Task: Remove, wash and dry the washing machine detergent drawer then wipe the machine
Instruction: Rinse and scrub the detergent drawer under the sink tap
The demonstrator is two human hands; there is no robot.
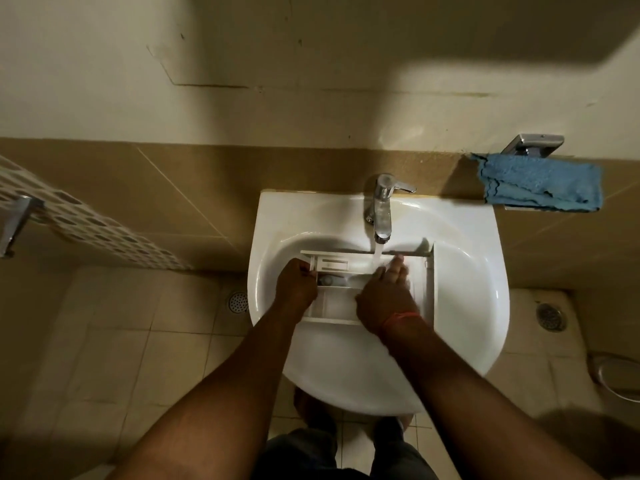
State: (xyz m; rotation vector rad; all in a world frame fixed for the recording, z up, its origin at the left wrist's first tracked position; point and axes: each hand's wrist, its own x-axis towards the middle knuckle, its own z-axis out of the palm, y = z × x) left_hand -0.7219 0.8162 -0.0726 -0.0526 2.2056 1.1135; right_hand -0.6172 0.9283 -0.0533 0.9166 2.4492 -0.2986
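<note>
Hands [346, 289] beneath tap [381, 209], cloth [540, 183] aside

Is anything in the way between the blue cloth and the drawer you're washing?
Nothing visible. The drawer lies in the sink under the tap, held by the left hand and rubbed by the right hand. The blue cloth hangs up right, open space between.

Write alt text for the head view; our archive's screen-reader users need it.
A person rinses a white detergent drawer in a sink under a running tap; the left hand grips its end, the right hand lies inside. A blue cloth hangs on the wall.
</note>
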